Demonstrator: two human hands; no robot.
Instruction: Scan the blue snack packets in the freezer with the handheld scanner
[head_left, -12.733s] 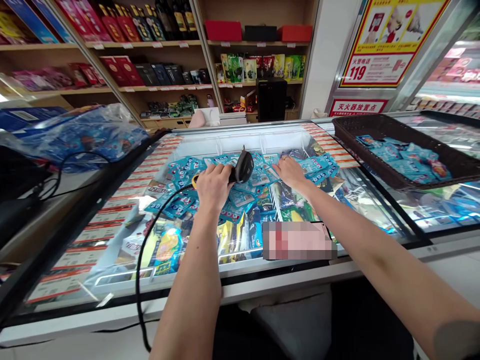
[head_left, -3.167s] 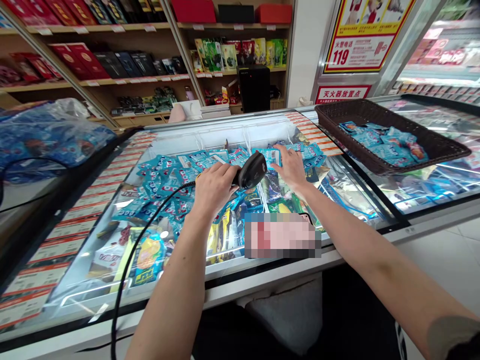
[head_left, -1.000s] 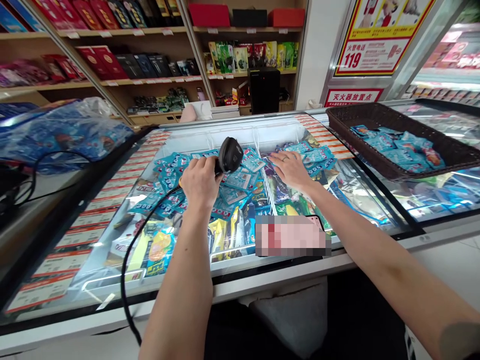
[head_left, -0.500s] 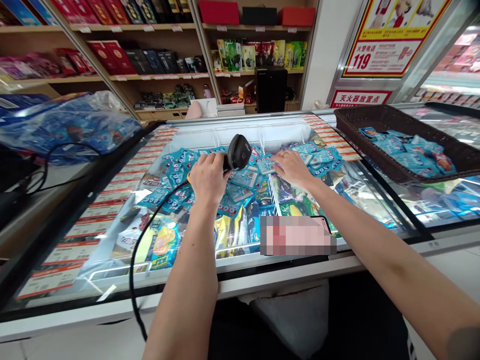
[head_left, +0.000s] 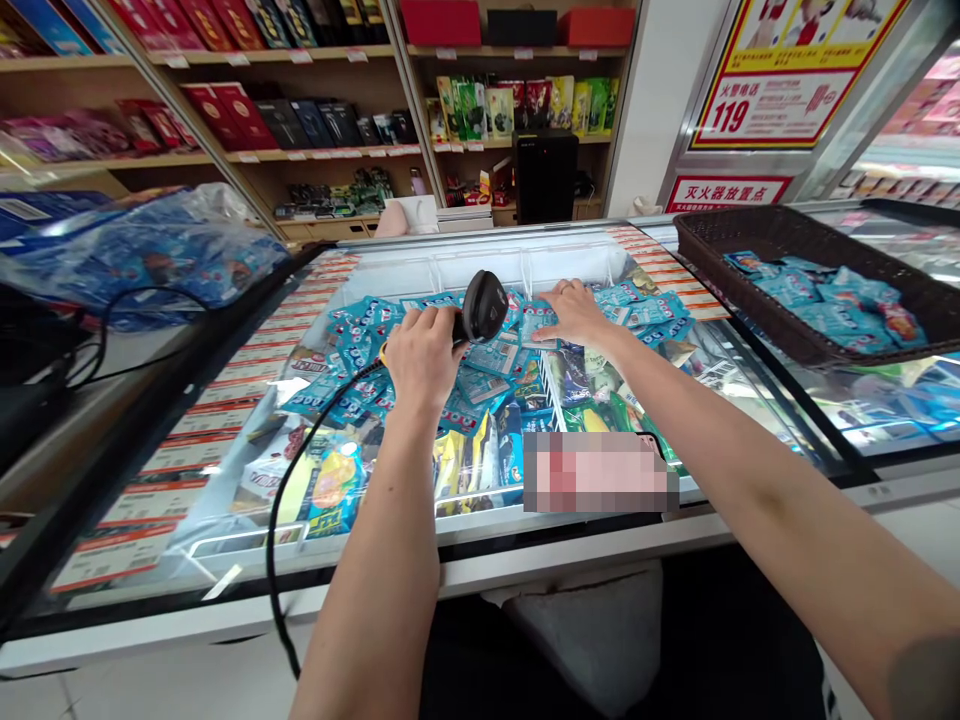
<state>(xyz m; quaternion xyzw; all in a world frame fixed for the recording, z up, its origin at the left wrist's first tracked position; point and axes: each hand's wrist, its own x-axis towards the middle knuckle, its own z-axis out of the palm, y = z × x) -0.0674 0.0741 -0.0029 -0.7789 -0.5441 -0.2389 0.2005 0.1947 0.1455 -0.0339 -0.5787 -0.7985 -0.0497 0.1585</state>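
My left hand [head_left: 422, 352] is wrapped round the handle of a black barcode scanner [head_left: 484, 306], whose head points to the right above the freezer's glass top. A black cable [head_left: 294, 465] runs from the scanner down toward the front edge. My right hand [head_left: 577, 314] has its fingers spread over the small blue snack packets [head_left: 491, 358]. Its thumb and fingertips reach across one blue packet [head_left: 537, 318]; whether they press on it I cannot tell. The blue packets lie in a loose heap across the middle of the glass, some overlapping.
A phone with a blurred screen [head_left: 600, 470] lies at the freezer's front edge [head_left: 480, 585]. On the right stands a brown woven basket [head_left: 806, 235] holding more blue packets. A plastic-wrapped blue bundle [head_left: 142, 250] sits at left. Stocked shelves [head_left: 315, 155] are behind.
My right hand has shifted slightly up and its fingers have spread wider over the packets. My left hand keeps the scanner in nearly the same place. The view has moved slightly.
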